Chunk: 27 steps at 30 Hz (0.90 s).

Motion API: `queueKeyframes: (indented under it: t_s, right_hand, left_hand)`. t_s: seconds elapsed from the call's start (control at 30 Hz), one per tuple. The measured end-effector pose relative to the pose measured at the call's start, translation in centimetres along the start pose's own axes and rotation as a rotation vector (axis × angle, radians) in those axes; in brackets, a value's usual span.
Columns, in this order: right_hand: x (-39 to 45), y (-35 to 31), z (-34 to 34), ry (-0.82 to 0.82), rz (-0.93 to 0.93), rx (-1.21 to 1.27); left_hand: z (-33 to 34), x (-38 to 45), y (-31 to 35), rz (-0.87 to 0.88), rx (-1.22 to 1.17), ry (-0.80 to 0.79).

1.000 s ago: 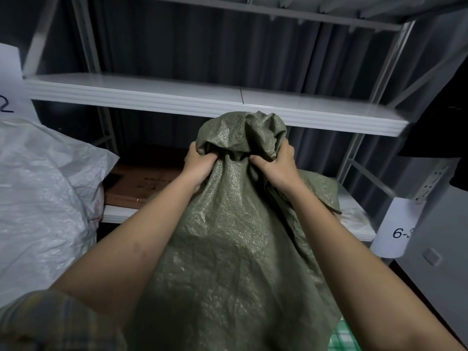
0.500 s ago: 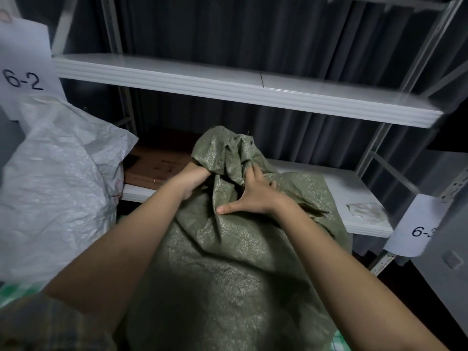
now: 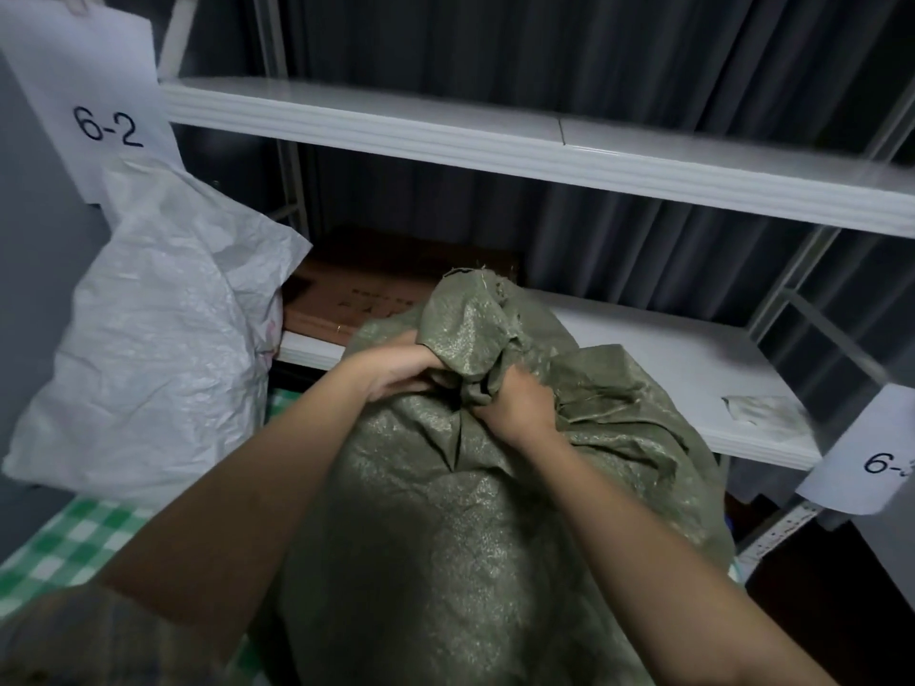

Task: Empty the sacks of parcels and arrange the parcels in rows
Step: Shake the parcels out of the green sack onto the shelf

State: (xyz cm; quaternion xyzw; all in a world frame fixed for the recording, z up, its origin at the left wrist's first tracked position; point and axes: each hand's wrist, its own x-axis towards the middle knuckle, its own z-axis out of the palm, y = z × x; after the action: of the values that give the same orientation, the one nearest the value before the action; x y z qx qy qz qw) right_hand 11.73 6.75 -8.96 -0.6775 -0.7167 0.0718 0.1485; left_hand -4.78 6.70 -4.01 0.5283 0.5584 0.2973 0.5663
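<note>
— Two sacks in sight, and neither one emptied, as far as I can tell. The dull green woven plastic sack (image 3: 475, 527) is bulging right in front of the person, its gathered neck leaning against the edge of the lower white metal shelf (image 3: 668, 349).

— So no parcels are coming out yet?

— None showing. The neck is bunched tight, so I'm judging the opening step is under way and all the tipping out and lining up in rows is lying ahead.

— What are the hands doing?

— Both are working at that neck. The left hand (image 3: 396, 371) is curling its fingers into the folds from the left, gripping the cloth. The right hand (image 3: 515, 403) is clenching the twisted fabric from the other side, knuckles up. Both forearms are reaching forward and converging on the knot.

— And around it?

— The crinkled white woven plastic sack (image 3: 148, 349) is slumping just to the left, also full by the look of it. A flat brown cardboard box (image 3: 366, 299) is lying on the lower shelf behind. Paper labels are hanging on the frame, one reading 6-2 (image 3: 106, 126). A green-and-white checked cloth (image 3: 69, 542) is lying underneath.
</note>
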Motion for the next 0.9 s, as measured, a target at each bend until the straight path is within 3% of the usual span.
queueKeyframes:
  t_s: [0.13,0.27,0.33,0.43,0.5,0.57,0.63,0.73,0.9]
  right_hand:
    - [0.2,0.4,0.2,-0.045,0.009,0.004]
    - [0.5,0.6,0.3,-0.084,0.029,0.042]
    - [0.6,0.6,0.2,-0.131,0.05,0.069]
    - [1.1,0.8,-0.2,-0.232,0.058,0.159]
    - [1.4,0.7,-0.9,-0.31,0.046,0.23]
    - [1.6,0.7,-1.9,-0.385,0.031,0.294]
    - [1.3,0.3,-3.1,-0.474,-0.02,0.288]
    - [1.1,0.0,-4.0,-0.559,-0.132,0.25]
    - [-0.2,0.9,-4.7,-0.483,-0.157,0.365]
  left_hand:
    - [0.3,-0.5,-0.8,0.048,-0.035,0.047]
    - [0.9,-1.2,-1.6,0.268,0.145,0.411]
    - [0.6,-1.0,-3.0,0.386,0.211,0.517]
    - [0.4,-0.7,-5.0,0.578,0.567,0.66]
    - [0.7,-0.7,-5.5,0.655,0.791,0.53]
    - [1.7,-0.8,-5.4,0.588,0.919,0.284]
    - [2.4,-0.3,-5.5,0.505,1.053,0.179]
    - [3.4,1.1,-5.5,0.359,1.196,0.148]
    - [4.3,2.6,-4.2,0.34,1.196,0.349]
